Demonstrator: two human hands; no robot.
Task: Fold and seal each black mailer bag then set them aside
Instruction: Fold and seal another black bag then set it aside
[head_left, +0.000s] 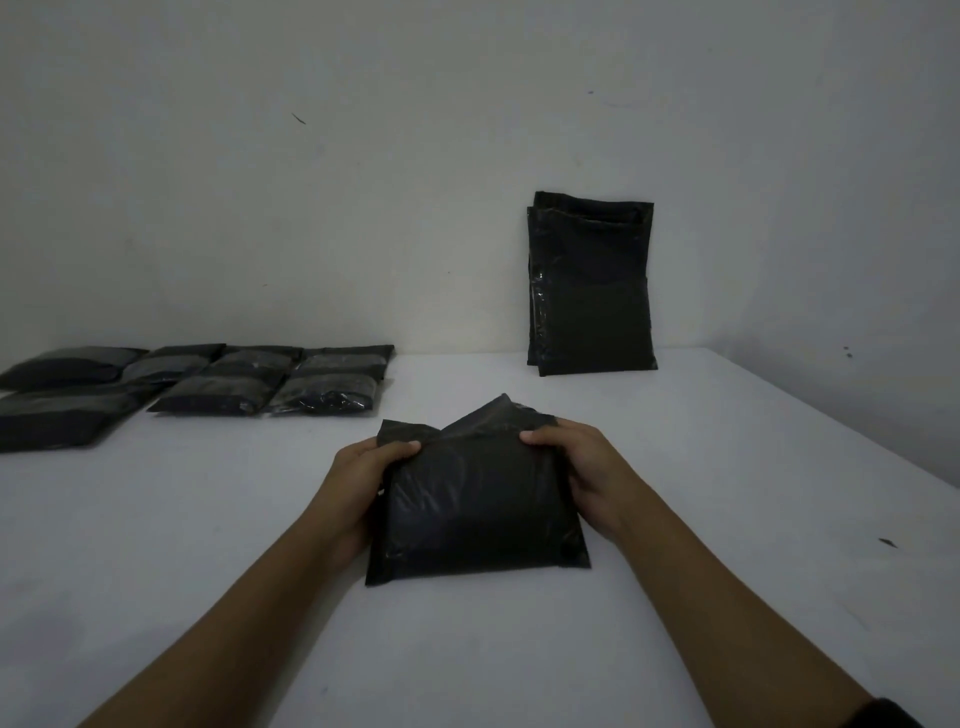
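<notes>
A black mailer bag, filled and bulging, is seen lying on the white table, near the middle and just in front of the person. The bag's near edge rests flat on the table surface. Its far end, the flap, is raised and creased, with a peak toward the right and a dip left of centre.

The bag is held at both far corners. The left hand is placed along the left edge; the thumb is laid on top of the bag, and the remaining fingers are curled under or behind the edge, where they cannot be made out. The right hand is placed at the right edge in the same manner: the thumb is pressed on top and the other fingers are wrapped around the side. The plastic is thus pinched between thumb and fingers on each side.

A group of folded bags is laid flat in rows at the far left of the table, well apart from the held bag. A stack of unfolded bags is propped upright against the wall at the far right, its lower edge on the table.
</notes>
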